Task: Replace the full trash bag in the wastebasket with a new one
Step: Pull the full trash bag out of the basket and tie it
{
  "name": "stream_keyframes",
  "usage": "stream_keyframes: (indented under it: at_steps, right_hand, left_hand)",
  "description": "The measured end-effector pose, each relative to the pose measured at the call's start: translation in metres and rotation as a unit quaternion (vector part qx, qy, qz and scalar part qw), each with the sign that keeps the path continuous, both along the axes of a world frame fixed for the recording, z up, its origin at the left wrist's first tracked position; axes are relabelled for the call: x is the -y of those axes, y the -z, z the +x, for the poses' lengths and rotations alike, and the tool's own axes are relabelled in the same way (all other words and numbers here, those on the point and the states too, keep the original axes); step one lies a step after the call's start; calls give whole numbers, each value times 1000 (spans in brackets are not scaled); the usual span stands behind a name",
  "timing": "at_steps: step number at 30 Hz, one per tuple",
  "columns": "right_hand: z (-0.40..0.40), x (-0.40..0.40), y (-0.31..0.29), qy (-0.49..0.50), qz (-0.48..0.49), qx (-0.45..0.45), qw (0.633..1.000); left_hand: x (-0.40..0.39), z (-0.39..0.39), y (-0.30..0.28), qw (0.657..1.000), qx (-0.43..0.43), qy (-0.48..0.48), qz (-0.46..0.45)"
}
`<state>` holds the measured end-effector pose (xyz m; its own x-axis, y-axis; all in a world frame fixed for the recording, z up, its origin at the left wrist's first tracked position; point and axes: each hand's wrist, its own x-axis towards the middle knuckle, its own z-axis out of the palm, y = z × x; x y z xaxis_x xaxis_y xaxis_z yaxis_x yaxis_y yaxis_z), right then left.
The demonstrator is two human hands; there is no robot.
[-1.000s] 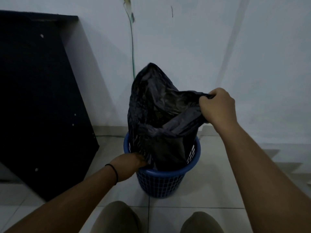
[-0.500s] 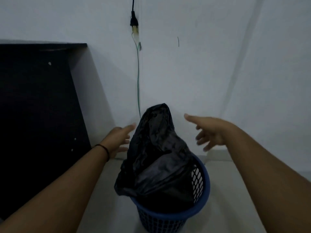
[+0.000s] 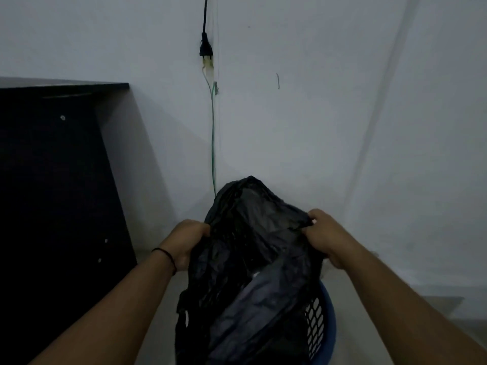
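A black trash bag (image 3: 250, 259) stands up out of the blue mesh wastebasket (image 3: 328, 325) at the bottom centre. The bag's top rises to a crumpled peak above the hands. My left hand (image 3: 187, 241) grips the bag's left edge, fingers curled into the plastic. My right hand (image 3: 325, 233) grips its right edge the same way. The bag drapes over the basket's left side and hides most of the rim; only the basket's right wall shows.
A large black board (image 3: 52, 193) leans against the white wall on the left. A black plug with a thin green wire (image 3: 213, 143) hangs down the wall corner just behind the bag. Pale floor tiles lie around the basket.
Half a second ago both hands were open and spread beside the bag; now each has closed on an edge of it. The view has tilted up since a second ago.
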<state>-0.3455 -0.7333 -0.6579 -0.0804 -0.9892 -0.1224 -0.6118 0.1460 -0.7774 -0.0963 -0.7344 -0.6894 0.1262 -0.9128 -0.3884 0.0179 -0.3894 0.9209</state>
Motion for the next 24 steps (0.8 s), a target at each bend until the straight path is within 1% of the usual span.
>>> stream_keyframes:
  at_steps: [3, 4, 5, 6, 8, 9, 11, 13, 14, 16, 17, 18, 19, 20, 21, 22, 23, 24]
  right_hand:
    - [-26, 12, -26, 36, -95, -89, 991]
    - [-34, 15, -37, 53, -127, -115, 984]
    - [-42, 18, -46, 70, -162, -137, 975]
    - [-49, 20, -55, 83, -196, -155, 965]
    - [-63, 26, -69, 105, -274, -188, 937]
    - [-69, 28, -75, 113, -306, -205, 923]
    - [-78, 31, -86, 141, -338, -229, 902]
    - [-84, 33, -96, 168, -334, -232, 898]
    - [-84, 35, -101, 169, -310, -228, 907]
    - [-77, 34, -111, 156, -209, -231, 937]
    - [-70, 31, -115, 158, -147, -255, 943]
    - [-60, 25, -119, 165, -99, -299, 935]
    - [-47, 19, -120, 167, -94, -348, 918]
    - [-30, 12, -117, 158, -136, -386, 899]
    - [-11, 10, -110, 124, -224, -398, 881]
    - [10, 8, -99, 67, -327, -379, 863]
    - [31, 7, -87, -6, -399, -338, 853]
    - [52, 5, -76, -79, -425, -292, 853]
  left_hand:
    - [-1, 13, -22, 998, -57, 31, -14]
    - [-2, 17, -30, 997, -54, 40, -24]
    - [-1, 22, -37, 998, -28, 40, -36]
    - [0, 27, -43, 998, 25, 27, -52]
    - [1, 34, -56, 987, 126, -30, -96]
    - [2, 40, -61, 979, 156, -59, -117]
    - [0, 49, -70, 965, 196, -91, -152]
    - [-4, 51, -81, 964, 184, -100, -165]
    - [-8, 50, -86, 969, 164, -93, -156]
    - [-15, 46, -94, 979, 145, -65, -131]
    - [-18, 45, -96, 978, 155, -52, -128]
    - [-20, 45, -97, 973, 179, -39, -142]
    - [-22, 45, -96, 965, 207, -28, -160]
    - [-21, 45, -96, 957, 226, -20, -181]
    - [-21, 45, -96, 952, 231, -19, -201]
    - [-22, 44, -98, 951, 219, -17, -218]
    - [-25, 42, -100, 955, 187, -13, -230]
    - [-28, 39, -102, 959, 150, -8, -242]
